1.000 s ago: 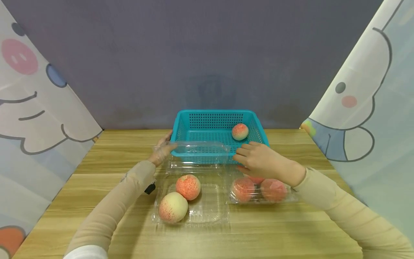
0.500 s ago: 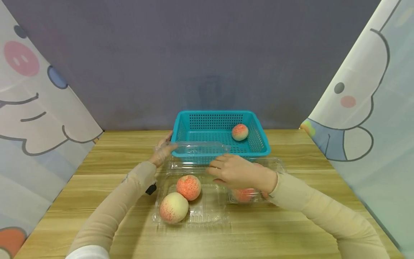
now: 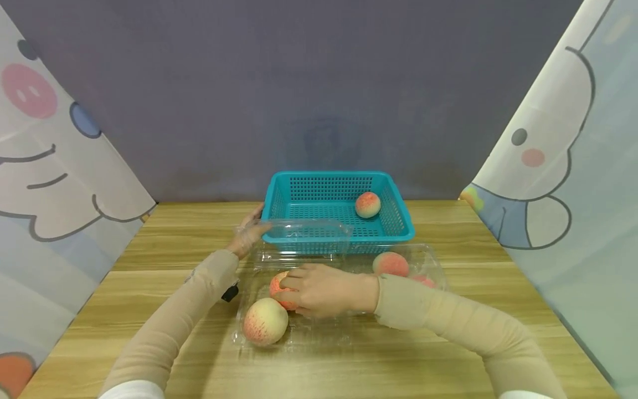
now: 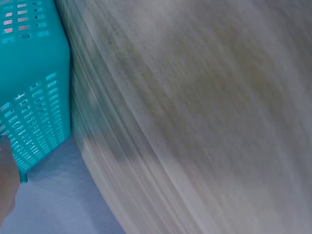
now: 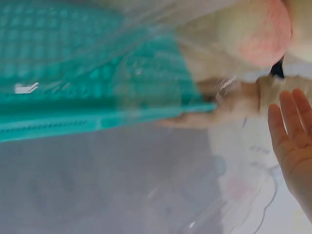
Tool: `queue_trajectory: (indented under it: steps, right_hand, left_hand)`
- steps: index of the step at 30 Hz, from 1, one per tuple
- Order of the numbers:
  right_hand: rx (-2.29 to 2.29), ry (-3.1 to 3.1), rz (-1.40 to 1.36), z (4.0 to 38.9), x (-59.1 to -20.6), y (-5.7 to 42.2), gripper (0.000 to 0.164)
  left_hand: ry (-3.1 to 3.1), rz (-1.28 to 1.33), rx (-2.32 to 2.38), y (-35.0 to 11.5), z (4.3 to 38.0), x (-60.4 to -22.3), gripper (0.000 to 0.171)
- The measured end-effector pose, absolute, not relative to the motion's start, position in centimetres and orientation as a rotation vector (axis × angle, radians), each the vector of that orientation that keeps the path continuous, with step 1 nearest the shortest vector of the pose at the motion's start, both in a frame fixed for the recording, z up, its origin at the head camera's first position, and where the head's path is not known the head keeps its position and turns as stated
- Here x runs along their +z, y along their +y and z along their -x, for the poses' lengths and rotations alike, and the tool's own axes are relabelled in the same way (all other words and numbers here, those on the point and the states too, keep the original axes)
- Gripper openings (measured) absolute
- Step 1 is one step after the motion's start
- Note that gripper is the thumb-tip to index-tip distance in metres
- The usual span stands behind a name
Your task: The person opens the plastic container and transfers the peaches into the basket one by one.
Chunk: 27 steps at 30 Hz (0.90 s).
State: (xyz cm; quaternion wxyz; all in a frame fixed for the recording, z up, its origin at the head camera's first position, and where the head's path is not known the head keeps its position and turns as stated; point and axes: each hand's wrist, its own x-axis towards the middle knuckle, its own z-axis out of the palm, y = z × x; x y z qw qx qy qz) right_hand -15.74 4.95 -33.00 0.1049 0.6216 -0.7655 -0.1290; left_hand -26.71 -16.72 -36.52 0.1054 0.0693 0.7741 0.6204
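In the head view, an open clear plastic clamshell box [image 3: 319,332] holds two peaches. The pale one [image 3: 266,321] lies at the front left; the redder one [image 3: 277,285] sits just behind it, partly hidden. My right hand [image 3: 324,291] is over the box, its fingertips overlapping the redder peach; whether they touch is unclear. Its fingers [image 5: 288,124] look straight in the right wrist view. Behind the raised clear lid [image 3: 309,230], my left hand [image 3: 246,235] stays with thumb and fingers spread, against the lid and beside the basket's front left corner.
A blue plastic basket [image 3: 324,173] at the back holds one peach [image 3: 368,205]. To the right, a second clear clamshell box [image 3: 433,260] contains peaches [image 3: 391,265], partly covered by my right forearm. The wooden table [image 3: 149,260] ends at a grey backdrop [image 3: 319,100].
My right hand has moved left and toward me, from above the right-hand box to the redder peach in the open box. My left hand and the lid have stayed in place.
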Motion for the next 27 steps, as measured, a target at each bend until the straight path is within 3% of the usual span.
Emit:
queue_trajectory:
  steps: [11,22,27]
  right_hand:
    - [-0.469,-2.21,-2.012,14.5,-34.8,1.5,0.068]
    - [-0.63,-2.029,-2.112,14.4,-35.5,-0.3,0.047]
    - [-0.73,-2.081,-2.104,14.5,-35.2,-1.2,0.053]
  left_hand:
    - [2.293,-0.235,1.869,-16.7,26.7,-36.9,0.078]
    - [2.286,-0.276,1.905,-16.7,26.9,-37.1,0.079]
    - [2.283,-0.261,1.897,-16.8,27.1,-37.3,0.078]
